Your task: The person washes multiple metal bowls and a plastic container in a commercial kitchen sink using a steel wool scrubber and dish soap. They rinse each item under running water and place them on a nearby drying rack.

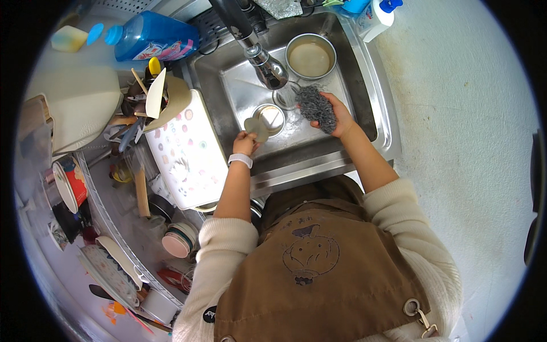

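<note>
My left hand (pixel 246 143) pinches a flat, greyish, rounded piece (pixel 256 129) by its edge; its material is unclear. It hangs over the rim of a small round metal tin (pixel 273 117) on the sink floor. In my right hand (pixel 339 113) is a grey steel-wool scourer (pixel 316 108), held just right of the faucet head (pixel 273 76). Water appears to fall from the faucet towards the drain (pixel 284 97). Behind the scourer, a round metal pan (pixel 310 57) with cloudy liquid stands in the stainless-steel sink (pixel 239 85).
A white patterned tray (pixel 186 158) leans along the sink's left side, below a holder (pixel 175 100) full of utensils. A large blue detergent bottle (pixel 156 36) lies at the back left. At the back right stands a white bottle (pixel 376 19). Wire shelving (pixel 115 222) with containers is at left.
</note>
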### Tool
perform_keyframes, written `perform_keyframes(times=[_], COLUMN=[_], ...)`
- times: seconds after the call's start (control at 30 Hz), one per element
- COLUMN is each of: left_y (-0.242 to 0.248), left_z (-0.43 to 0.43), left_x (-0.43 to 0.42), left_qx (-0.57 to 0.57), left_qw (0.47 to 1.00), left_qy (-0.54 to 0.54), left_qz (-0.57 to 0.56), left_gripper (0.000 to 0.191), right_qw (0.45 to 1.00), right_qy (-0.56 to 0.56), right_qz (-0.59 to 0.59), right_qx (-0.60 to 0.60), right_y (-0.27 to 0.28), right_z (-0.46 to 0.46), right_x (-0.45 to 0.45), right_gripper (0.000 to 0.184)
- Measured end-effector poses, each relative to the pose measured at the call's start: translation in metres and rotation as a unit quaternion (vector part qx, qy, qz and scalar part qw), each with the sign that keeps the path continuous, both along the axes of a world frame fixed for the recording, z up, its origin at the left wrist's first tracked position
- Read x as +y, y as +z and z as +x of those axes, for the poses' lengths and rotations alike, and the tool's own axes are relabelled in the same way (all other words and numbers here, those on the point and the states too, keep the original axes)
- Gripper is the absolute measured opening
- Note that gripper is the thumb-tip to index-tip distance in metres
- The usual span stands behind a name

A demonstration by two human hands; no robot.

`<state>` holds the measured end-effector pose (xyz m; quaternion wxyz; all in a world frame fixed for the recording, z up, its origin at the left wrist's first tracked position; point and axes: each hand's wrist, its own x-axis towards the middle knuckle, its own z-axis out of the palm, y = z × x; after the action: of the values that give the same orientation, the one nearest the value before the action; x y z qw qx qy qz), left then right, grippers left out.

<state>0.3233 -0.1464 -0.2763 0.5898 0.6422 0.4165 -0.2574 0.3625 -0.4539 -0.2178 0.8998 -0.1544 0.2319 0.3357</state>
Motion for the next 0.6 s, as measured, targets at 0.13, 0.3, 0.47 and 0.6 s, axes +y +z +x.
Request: perform_keyframes(times=[0.13, 0.3, 0.47, 0.6], left_y=[0.04, 0.094, 0.14, 0.165], left_z=[-0.002, -0.002, 0.006, 0.022], left_x=[-0.011, -0.047, -0.097, -0.124], left_qx=[-0.094, -0.077, -0.036, -0.034], left_qw=[0.972, 0.857, 0.78, 0.708], left_qy=[0.083, 0.08, 0.046, 0.043], left_qz=[-0.198, -0.503, -0.624, -0.704], left_gripper=[0.035, 0.06, 0.068, 0.069], right_qw=[0.999, 0.744, 0.419, 0.278], right_qy=[-0.001, 0.227, 0.408, 0.578], right_qz=[-0.047, -0.571, -0.759, -0.703], right_qx=[-0.005, -0.263, -0.286, -0.307], right_y=[-0.005, -0.034, -0.064, -0.052], right_z=[0.0, -0.009, -0.035, -0.039], right_x=[-0.009, -0.015, -0.029, -0.045], right_gripper=[0.044, 0.041, 0.045, 0.042])
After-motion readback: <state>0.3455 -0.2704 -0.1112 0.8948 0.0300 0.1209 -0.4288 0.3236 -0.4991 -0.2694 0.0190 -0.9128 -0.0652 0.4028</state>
